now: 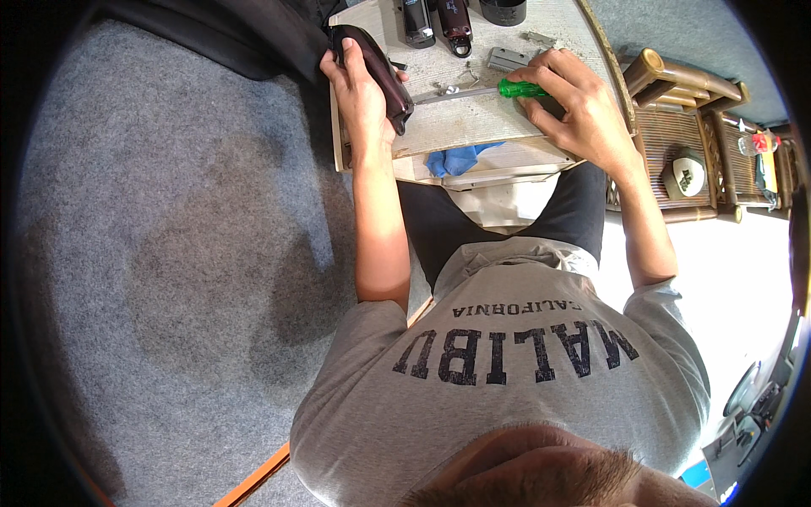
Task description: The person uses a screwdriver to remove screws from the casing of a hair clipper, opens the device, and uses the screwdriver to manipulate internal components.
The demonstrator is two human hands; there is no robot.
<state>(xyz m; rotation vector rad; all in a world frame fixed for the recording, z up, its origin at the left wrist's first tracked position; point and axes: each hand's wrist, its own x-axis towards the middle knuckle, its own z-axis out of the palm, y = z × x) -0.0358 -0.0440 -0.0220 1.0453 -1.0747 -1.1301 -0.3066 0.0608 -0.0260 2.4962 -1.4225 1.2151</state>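
Note:
My left hand (pixel 361 106) is wrapped around a dark maroon hair clipper housing (pixel 382 72) at the table's left edge. In my right hand (pixel 583 106) is a screwdriver (pixel 518 88) with a green handle, gripped between thumb and fingers. Its metal shaft points left, with the tip by the lower end of the housing; whether they touch, I cannot tell. Just beyond the handle lies a metal clipper blade (pixel 507 58). Small white parts (pixel 452 90) lie by the shaft.
A black clipper (pixel 417 24), a maroon clipper (pixel 455 25) and a black round container (pixel 503 10) stand at the table's far side. Below the near edge, a blue cloth (pixel 460 159) lies in an open drawer. Bamboo furniture (pixel 676 135) stands right; black fabric (pixel 211 34) hangs left.

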